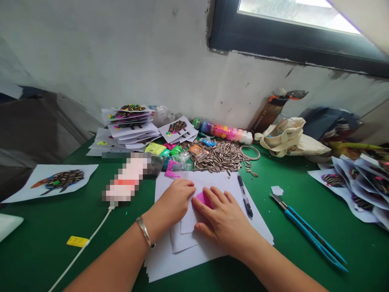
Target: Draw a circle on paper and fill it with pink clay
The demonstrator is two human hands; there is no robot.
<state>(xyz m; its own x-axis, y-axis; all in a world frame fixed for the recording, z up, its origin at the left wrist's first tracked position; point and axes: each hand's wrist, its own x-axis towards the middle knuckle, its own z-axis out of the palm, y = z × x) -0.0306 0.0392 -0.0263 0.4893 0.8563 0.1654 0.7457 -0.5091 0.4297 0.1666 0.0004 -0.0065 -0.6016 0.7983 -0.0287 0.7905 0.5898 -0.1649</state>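
My right hand (223,217) lies with fingers spread over a flat patch of bright pink clay (204,198), pressing on it. The clay is on a small white sheet (187,225) atop a larger stack of white paper (164,265). Beside it, my left hand (174,202) rests on the paper with its fingers curled closed; what they hold, if anything, is hidden. Just beyond the left hand lies a small clear bag with pink clay (173,168). A black pen (244,196) sits on the paper, right of my right hand.
Sunflower seeds (219,156) are heaped behind the paper, near a tape ring (251,153) and clay tubs (226,132). Blue-handled tweezers (310,231) lie right. Seed-picture cards are stacked left (130,125) and right (358,182). A white cable (88,243) runs to a blurred phone-like object (127,178).
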